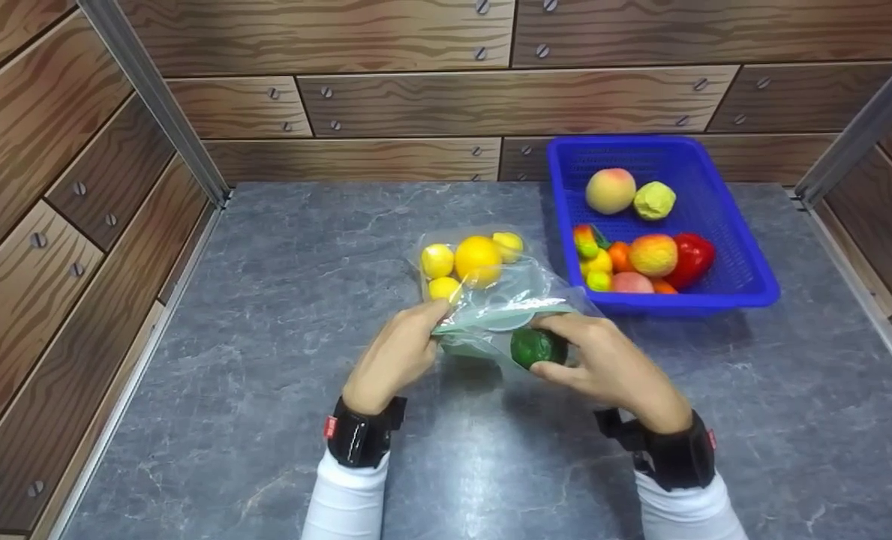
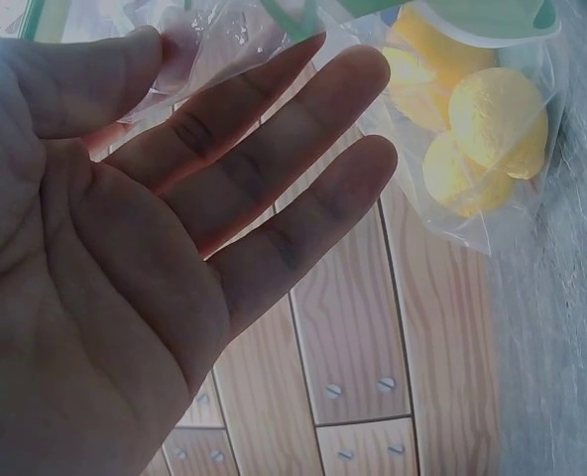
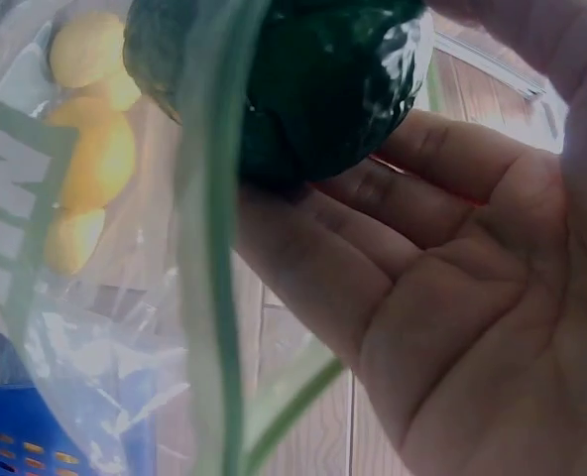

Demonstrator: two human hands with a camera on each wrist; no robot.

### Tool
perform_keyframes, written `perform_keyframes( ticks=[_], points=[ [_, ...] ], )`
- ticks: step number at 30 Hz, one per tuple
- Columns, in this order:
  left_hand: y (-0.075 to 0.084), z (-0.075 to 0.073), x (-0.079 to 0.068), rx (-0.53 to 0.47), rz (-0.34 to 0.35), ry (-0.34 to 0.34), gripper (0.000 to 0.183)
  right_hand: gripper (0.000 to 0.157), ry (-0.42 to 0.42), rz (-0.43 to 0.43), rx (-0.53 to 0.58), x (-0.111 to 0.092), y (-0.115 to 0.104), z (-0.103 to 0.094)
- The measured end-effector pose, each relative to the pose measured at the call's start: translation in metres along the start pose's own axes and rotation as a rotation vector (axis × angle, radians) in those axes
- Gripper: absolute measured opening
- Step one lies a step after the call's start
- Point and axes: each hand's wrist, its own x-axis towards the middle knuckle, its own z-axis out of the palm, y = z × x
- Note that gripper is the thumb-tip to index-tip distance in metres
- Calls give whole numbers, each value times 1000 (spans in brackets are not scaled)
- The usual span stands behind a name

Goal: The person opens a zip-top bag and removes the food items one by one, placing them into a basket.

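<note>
Fruit (image 1: 533, 347), green, gripped by my right hand (image 1: 603, 356) at the mouth of the bag (image 1: 524, 277), short of the far edge of the table (image 1: 303, 375), could snag if my left hand (image 1: 397, 349), pinching that bag, slackens.

The broadest passage over the table (image 1: 288, 322) lies left of the clear bag (image 1: 507, 300), out to the wood-patterned left wall (image 1: 78, 247), with a second lane at the near side between the two sleeves (image 1: 348, 491). On the right, the blue basket (image 1: 557, 202) leaves only a narrow slot beside the bag, though its bare right-hand floor can be reached from above over the rim. At the bag's mouth, the left hand (image 1: 400, 352) obstructs one end, the right hand (image 1: 607, 364) and green fruit (image 1: 534, 347) crowd the other, and yellow fruits (image 1: 478, 257) block the far part inside
</note>
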Motion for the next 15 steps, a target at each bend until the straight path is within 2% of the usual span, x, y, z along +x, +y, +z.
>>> perform_keyframes(
  ticks=[9, 15],
  points=[
    [3, -1, 0, -19, 1, -17, 28, 43, 77, -6, 62, -9, 1, -14],
    [3, 0, 0, -16, 5, -23, 30, 46, 163, 22, 48, -15, 1, -22]
  ],
)
